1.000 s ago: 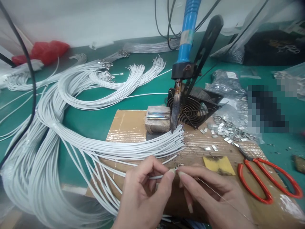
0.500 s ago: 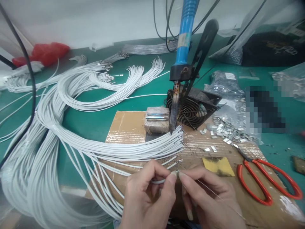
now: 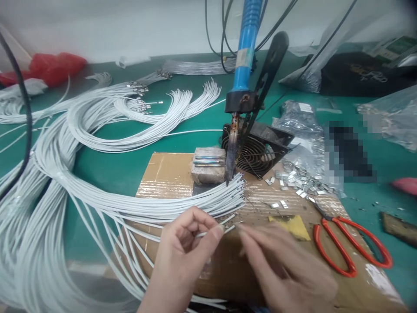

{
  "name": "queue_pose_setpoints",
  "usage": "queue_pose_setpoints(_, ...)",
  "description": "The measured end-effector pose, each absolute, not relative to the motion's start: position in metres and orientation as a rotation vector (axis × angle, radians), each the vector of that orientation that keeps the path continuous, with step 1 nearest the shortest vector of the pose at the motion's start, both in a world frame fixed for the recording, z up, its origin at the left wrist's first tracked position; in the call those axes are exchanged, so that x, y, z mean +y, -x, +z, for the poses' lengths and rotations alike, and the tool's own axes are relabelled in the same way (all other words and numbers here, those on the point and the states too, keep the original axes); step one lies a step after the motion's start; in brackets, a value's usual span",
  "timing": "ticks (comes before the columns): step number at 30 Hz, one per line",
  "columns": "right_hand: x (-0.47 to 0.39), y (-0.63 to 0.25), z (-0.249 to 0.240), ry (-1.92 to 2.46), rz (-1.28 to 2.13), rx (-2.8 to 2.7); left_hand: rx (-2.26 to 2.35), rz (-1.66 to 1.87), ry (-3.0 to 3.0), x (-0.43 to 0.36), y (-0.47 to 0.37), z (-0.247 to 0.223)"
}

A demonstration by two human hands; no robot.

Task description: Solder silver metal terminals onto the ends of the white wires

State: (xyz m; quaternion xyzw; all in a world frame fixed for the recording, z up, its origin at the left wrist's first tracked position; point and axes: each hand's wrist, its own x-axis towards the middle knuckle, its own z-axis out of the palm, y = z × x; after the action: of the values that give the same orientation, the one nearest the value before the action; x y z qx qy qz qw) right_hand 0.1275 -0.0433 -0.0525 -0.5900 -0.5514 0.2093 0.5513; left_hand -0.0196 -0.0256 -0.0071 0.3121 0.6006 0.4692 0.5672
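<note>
My left hand (image 3: 187, 250) pinches a white cable (image 3: 202, 234) near its end, between thumb and forefinger. Just right of it, my right hand (image 3: 283, 261) is blurred by motion, with thumb and forefinger drawn together. What lies between those fingertips, if anything, is too smeared to name. Behind the hands, a bundle of white cables (image 3: 182, 204) lies with its ends toward the right. Over those ends a blue-handled soldering iron (image 3: 244, 65) hangs in a black holder, tip down. Left of the tip stands a grey block (image 3: 208, 171) with shiny solder strips (image 3: 210, 161) on top.
Red-handled scissors (image 3: 352, 243) lie on the cardboard (image 3: 166, 174) to the right, by a yellow sponge (image 3: 291, 226). Small metal pieces (image 3: 302, 182) are scattered behind them. A black fan (image 3: 257, 150) stands behind the iron. Large cable coils (image 3: 52, 243) fill the left.
My hands were together fingertip to fingertip; now they are slightly apart. The thin wire that trailed from my right hand no longer shows clearly. The view has shifted a little right.
</note>
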Motion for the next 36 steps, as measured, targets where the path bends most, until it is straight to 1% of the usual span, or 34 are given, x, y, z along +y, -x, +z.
queue_pose_setpoints(5, -0.012, -0.206, -0.045, 1.952, 0.393, -1.280, 1.514, 1.181, -0.821, -0.014, 0.022, -0.002)
queue_pose_setpoints(8, 0.010, -0.229, -0.041, 2.160, 0.545, -1.350, 1.544, 1.133, -0.852, -0.011, 0.017, 0.002)
queue_pose_setpoints(12, 0.025, -0.238, -0.043, 2.234, 0.715, -1.416, 1.571, 1.077, -0.829, -0.010, 0.011, 0.004)
queue_pose_setpoints(16, 0.018, -0.240, -0.054, 2.153, 0.687, -1.407, 1.582, 1.068, -0.779, -0.009, 0.007, 0.005)
queue_pose_setpoints(20, 0.001, -0.225, -0.064, 1.955, 0.595, -1.288, 1.595, 1.049, -0.792, -0.008, 0.007, 0.005)
queue_pose_setpoints(22, -0.005, -0.210, -0.063, 1.846, 0.618, -1.266, 1.602, 1.036, -0.790, -0.006, 0.007, 0.005)
queue_pose_setpoints(26, -0.011, -0.178, -0.051, 1.567, 0.835, -1.296, 1.607, 1.016, -0.790, -0.004, 0.007, 0.006)
queue_pose_setpoints(31, -0.016, -0.153, -0.044, 1.449, 1.175, -1.168, 1.612, 1.014, -0.778, -0.002, 0.008, 0.007)
queue_pose_setpoints(36, -0.021, -0.141, -0.049, 1.294, 1.334, -1.114, 1.588, 1.003, -0.746, -0.003, 0.008, 0.008)
